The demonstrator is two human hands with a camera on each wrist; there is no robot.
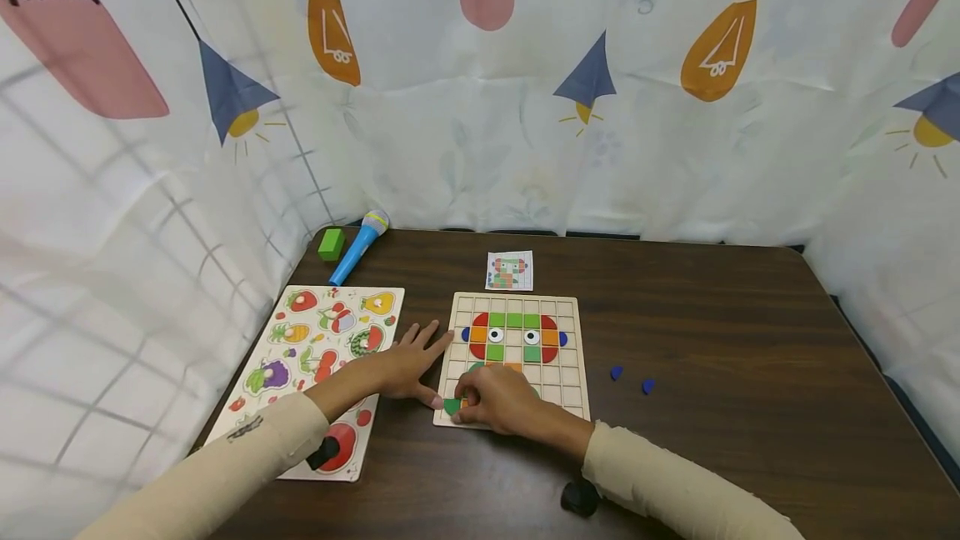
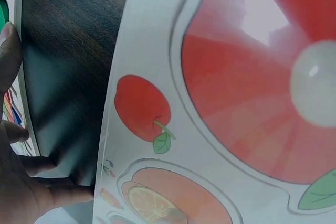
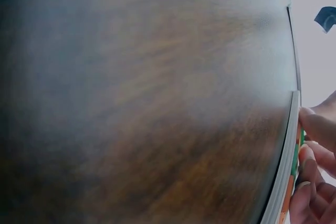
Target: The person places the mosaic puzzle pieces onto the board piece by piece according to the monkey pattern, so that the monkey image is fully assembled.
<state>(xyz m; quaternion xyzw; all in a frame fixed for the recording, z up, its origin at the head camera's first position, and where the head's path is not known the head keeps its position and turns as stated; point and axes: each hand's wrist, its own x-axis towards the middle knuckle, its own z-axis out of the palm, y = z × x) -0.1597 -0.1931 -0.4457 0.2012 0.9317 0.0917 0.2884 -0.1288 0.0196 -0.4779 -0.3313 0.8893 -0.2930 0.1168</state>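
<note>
A wooden grid board (image 1: 566,373) lies in front of me, bearing a pattern of red, orange, green and blue pieces with two eye pieces. My left hand (image 1: 411,363) spreads its fingers along the board's left edge, thumb at the lower left corner beside a green rounded piece (image 1: 452,406). Over the lower left of the board, my right hand (image 1: 498,398) bends its fingers down and covers part of the pattern. In the right wrist view, the fingertips of the right hand (image 3: 315,156) pinch a small green piece (image 3: 302,138) at the board's surface.
A fruit puzzle board (image 1: 258,348) lies on the left, under my left forearm. Behind it are a green block (image 1: 331,244) and a blue toy microphone (image 1: 356,252). A pattern card (image 1: 509,271) lies beyond the grid board. Two blue pieces (image 1: 617,372) rest on the dark table (image 1: 735,357).
</note>
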